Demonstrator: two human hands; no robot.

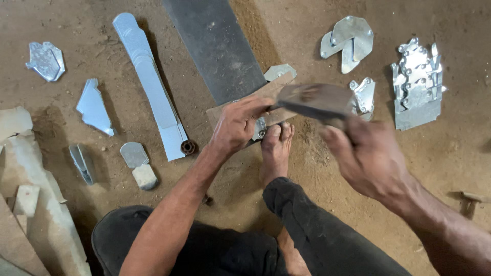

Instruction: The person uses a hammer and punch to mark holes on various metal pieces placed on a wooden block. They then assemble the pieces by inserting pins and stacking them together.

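**viewer_a:** Watching the head feed here. Starting with the big stuff: dirt floor point(450, 168), a long dark metal bar point(217, 46) running away from me, tilted a bit up-left. What sits at its near end?

**viewer_b:** Same feed. A flat brownish strip point(225, 110) crosses the bar's near end, long axis going left-low to right-high. My left hand point(238, 125) is curled down on it, fingers closed over a small shiny riveted piece point(261, 128), and the bare foot point(276, 148) pins the strip from just below.

**viewer_a:** And the right?

**viewer_b:** Right hand point(365, 158) is wrapped tight round a handle, though it's motion-blurred. The hammer head point(314, 99) is up and to the left of that hand, hovering just right of the left-hand fingers, above the strip. So the work lies up-left from the right hand, with the left hand much nearer, actually touching it.

**viewer_a:** Little bits?

**viewer_b:** Finished riveted pieces point(417, 84) off right, well apart.
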